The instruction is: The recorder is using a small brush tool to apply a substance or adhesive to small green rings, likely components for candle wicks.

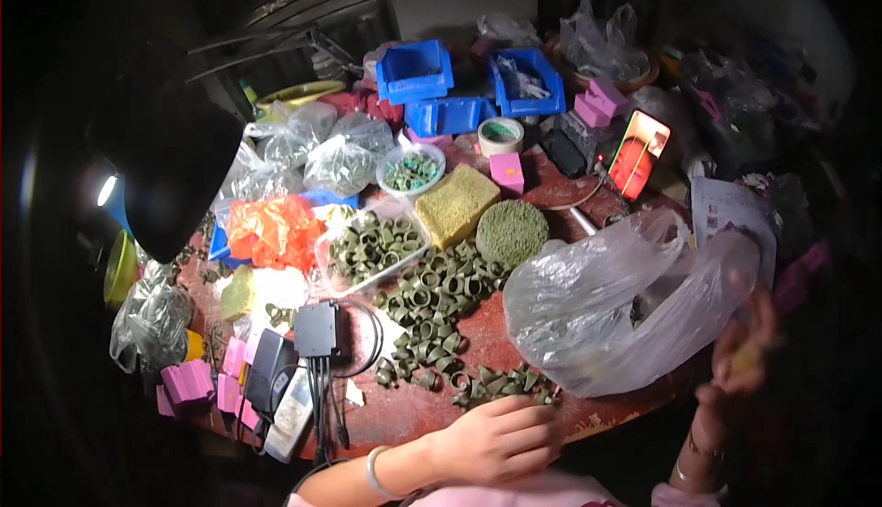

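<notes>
Red table (395,418) carries green pieces (501,385) at its near middle, just beyond the curled left hand (501,438), while the blurred right hand (742,360) is beside the bag (570,300); what either grip holds, I cannot tell.

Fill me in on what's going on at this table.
A person is working at a red-topped table. The left hand is at its near edge, beside loose small dark-green cup-shaped pieces; any contact is hidden. The blurred right hand is beside a crumpled translucent plastic bag; its grip is unclear. More pieces sit in a clear plastic tub.
</notes>
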The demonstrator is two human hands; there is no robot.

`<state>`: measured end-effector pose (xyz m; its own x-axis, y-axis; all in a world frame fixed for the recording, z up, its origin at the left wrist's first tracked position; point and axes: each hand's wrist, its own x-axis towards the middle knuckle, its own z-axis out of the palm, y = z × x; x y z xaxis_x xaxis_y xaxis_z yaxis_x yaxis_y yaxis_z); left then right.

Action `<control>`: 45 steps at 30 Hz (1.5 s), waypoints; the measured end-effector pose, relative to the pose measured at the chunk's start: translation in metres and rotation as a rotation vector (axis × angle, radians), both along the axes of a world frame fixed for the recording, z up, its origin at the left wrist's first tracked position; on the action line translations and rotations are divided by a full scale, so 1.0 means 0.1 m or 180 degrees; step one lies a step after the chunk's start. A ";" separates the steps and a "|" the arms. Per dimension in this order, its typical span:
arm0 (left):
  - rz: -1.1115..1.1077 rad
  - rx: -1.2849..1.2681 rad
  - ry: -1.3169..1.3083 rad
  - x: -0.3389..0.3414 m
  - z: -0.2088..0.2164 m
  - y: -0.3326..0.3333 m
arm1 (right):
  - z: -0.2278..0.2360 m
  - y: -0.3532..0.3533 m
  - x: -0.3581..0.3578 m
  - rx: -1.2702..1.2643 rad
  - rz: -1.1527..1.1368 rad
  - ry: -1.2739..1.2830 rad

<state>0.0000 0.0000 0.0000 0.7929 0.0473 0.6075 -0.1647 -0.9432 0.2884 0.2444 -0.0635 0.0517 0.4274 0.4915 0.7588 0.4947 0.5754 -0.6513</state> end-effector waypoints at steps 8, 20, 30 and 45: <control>-0.0118 0.0170 0.1369 0.11 -0.41 0.06 | 0.11 0.58 -0.10 -0.1765 0.0201 -0.0615; 0.0827 0.0557 0.1380 -0.44 -0.36 0.76 | 1.00 0.31 0.23 -0.1544 -0.1663 -0.2651; 0.1424 0.0758 0.1103 -0.61 -0.41 1.20 | 1.26 -0.15 0.54 -0.0972 -0.2015 -0.3125; -0.1440 -0.8420 -0.0395 -0.08 -0.41 0.48 | 1.14 0.08 -0.02 -0.0469 0.3196 0.0201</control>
<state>-0.0076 0.0480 -0.0412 0.9335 0.2394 -0.2670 -0.2216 0.9704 0.0956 0.2426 -0.0559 0.1659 -0.1969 0.7321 0.6521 -0.2108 0.6180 -0.7574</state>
